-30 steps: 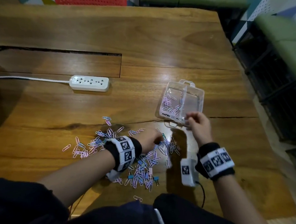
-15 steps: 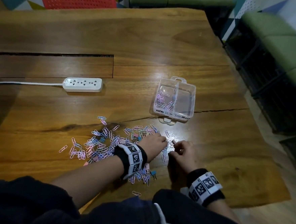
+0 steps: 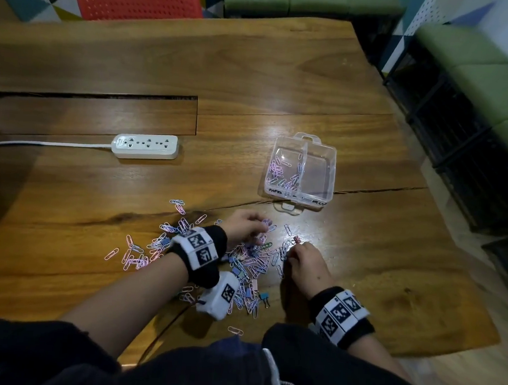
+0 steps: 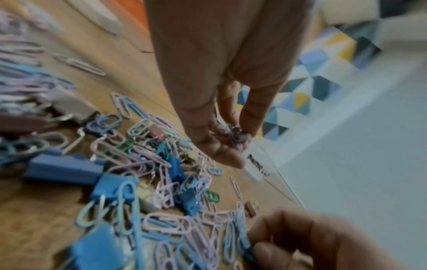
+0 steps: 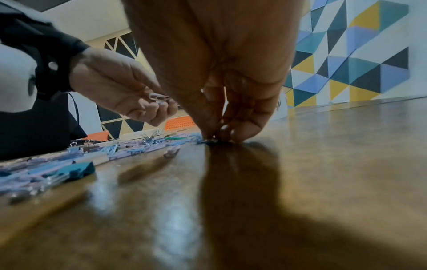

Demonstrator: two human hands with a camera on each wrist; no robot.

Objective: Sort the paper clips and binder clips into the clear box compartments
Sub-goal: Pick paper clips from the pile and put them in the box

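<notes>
Left hand (image 4: 221,113) holds paper clips (image 4: 234,135); right hand (image 3: 305,262) pinches one (small, blurred) on the table (image 3: 285,74).

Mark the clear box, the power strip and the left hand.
clear box (image 3: 323,170): head view, bare floor of its right compartment.
power strip (image 3: 146,146): head view, middle of its top face.
left hand (image 3: 244,226): head view, back of the hand; it holds a few paper clips (image 4: 234,134).
</notes>
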